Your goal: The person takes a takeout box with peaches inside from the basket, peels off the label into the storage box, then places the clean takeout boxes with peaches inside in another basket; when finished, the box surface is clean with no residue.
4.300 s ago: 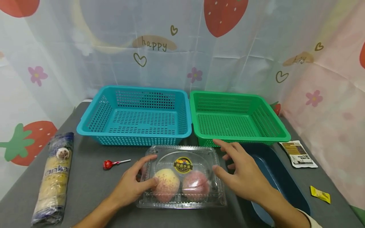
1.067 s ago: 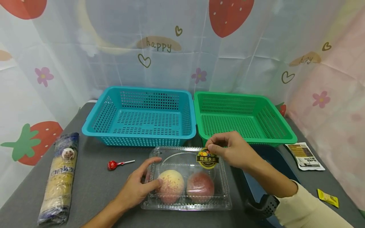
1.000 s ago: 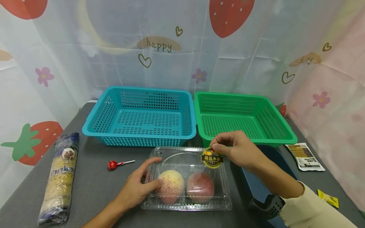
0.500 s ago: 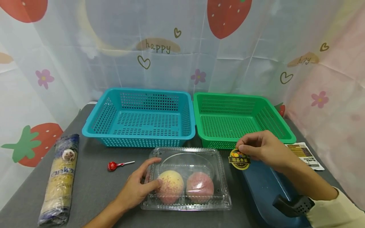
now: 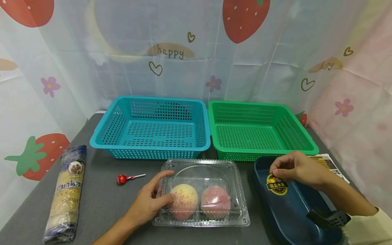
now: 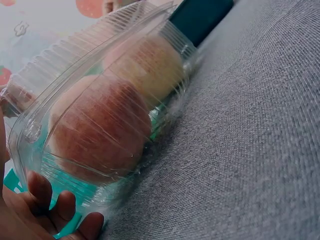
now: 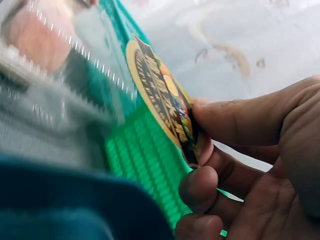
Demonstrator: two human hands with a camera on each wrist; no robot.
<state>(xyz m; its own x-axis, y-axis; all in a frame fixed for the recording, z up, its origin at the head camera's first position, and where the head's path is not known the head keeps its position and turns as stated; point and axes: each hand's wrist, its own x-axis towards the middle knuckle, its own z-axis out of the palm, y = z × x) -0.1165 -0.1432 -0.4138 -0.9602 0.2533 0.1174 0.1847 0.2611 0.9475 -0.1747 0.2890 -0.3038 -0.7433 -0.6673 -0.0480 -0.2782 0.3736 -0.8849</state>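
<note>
A clear plastic fruit box (image 5: 202, 173) with a hinged-looking lid holds two peaches: a yellow-pink peach (image 5: 183, 201) and a pinker peach (image 5: 215, 202). My left hand (image 5: 147, 200) grips the box's left side, thumb on the lid; in the left wrist view its curled fingers (image 6: 65, 205) are beside the box's end. Between thumb and forefinger my right hand (image 5: 301, 170) pinches a round black-and-gold sticker (image 5: 277, 184), held above the dark blue tray (image 5: 269, 217). In the right wrist view the sticker (image 7: 160, 95) hangs edge-on from the fingertips.
Behind stand a blue basket (image 5: 153, 149) and a green basket (image 5: 263, 151). A red lollipop (image 5: 122, 179) and a long wrapped package (image 5: 67, 194) lie left. The right arm partly covers a white-and-brown packet (image 5: 330, 163). A patterned curtain (image 5: 128, 75) hangs behind the grey-covered table.
The right hand has taken the sticker off the box lid and carried it right and down, over the dark blue tray. The left hand stays on the box's left side.
</note>
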